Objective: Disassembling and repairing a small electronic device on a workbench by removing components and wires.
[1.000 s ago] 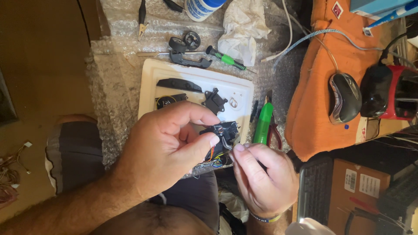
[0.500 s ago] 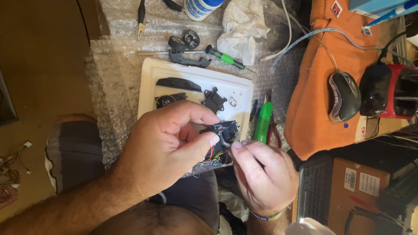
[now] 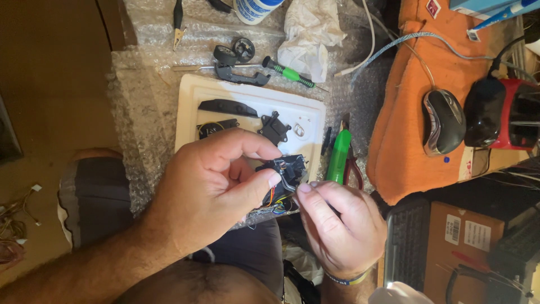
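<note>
Fingers [image 3: 264,180] of left hand [image 3: 208,197] clamp black wired part [image 3: 284,174]; right hand [image 3: 340,225] pinches its edge, over white tray [image 3: 188,98] rim, green tool [image 3: 339,157] just beside.

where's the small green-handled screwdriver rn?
Head view, upper middle: the green-handled screwdriver lies on the bubble wrap, just above the white tray, beside the crumpled white cloth.

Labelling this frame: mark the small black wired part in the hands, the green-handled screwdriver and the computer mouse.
small black wired part [image 3: 288,169], head view: on its black body between the fingertips.
green-handled screwdriver [image 3: 291,73], head view: on the green grip.
computer mouse [image 3: 444,121], head view: on the middle of its back.
</note>
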